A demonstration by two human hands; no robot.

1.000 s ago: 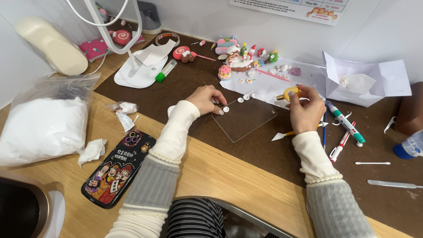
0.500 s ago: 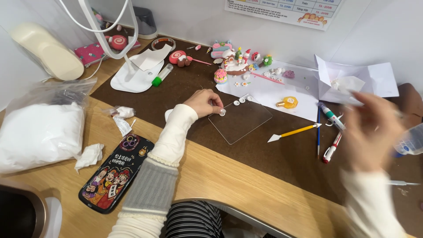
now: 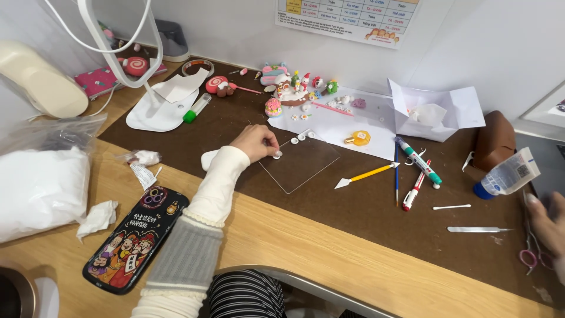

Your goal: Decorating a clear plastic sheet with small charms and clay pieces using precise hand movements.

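I see the left hand point(image 3: 257, 141), grip pinching a small white clay disc point(image 3: 277, 155) at the corner of the clear square acrylic sheet point(image 3: 300, 165) on the table point(image 3: 306, 235); right hand point(image 3: 547, 221) at the far right edge by pink-handled scissors point(image 3: 528, 254), grip state unclear

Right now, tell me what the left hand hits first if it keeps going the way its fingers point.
The left hand points right; its fingertips already touch a small white disc, with the clear acrylic sheet likely next.
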